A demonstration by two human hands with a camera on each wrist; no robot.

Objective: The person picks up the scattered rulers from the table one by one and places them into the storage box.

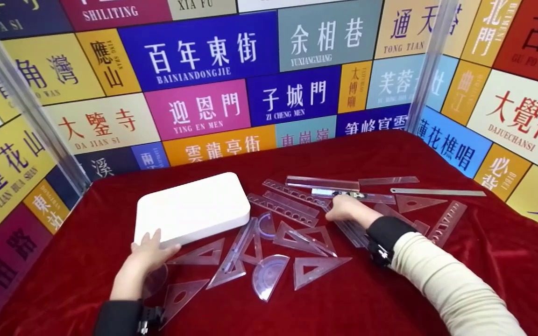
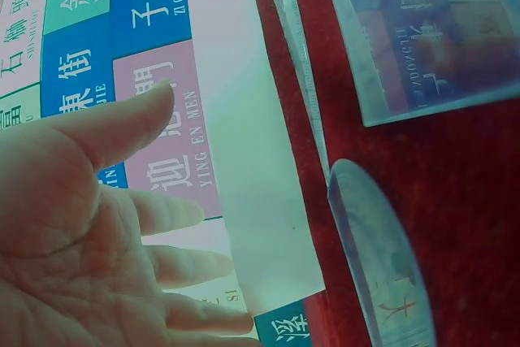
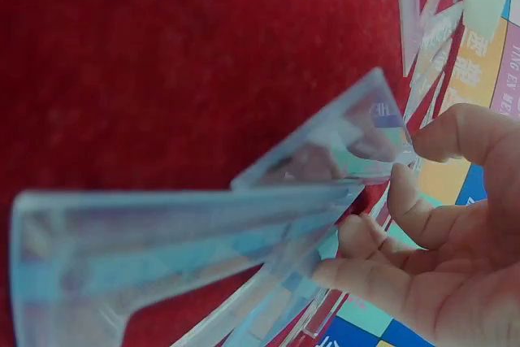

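The left hand [image 1: 147, 254], fingers spread, is at a corner of a white, round-cornered box [image 1: 194, 205]; the right hand [image 1: 348, 208] pinches a clear plastic ruler [image 3: 333, 140] over the red-draped table [image 1: 339, 308].

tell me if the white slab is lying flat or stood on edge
Flat: the white slab lies broad face up on the red cloth, its thin side showing in front.

Left hand [image 1: 150, 252]: fingers spread, nearly straight
Left arm [image 1: 126, 282]: extended forward
Right hand [image 1: 347, 208]: thumb and fingers bent, pinching
Right arm [image 1: 446, 277]: outstretched, slanting inward
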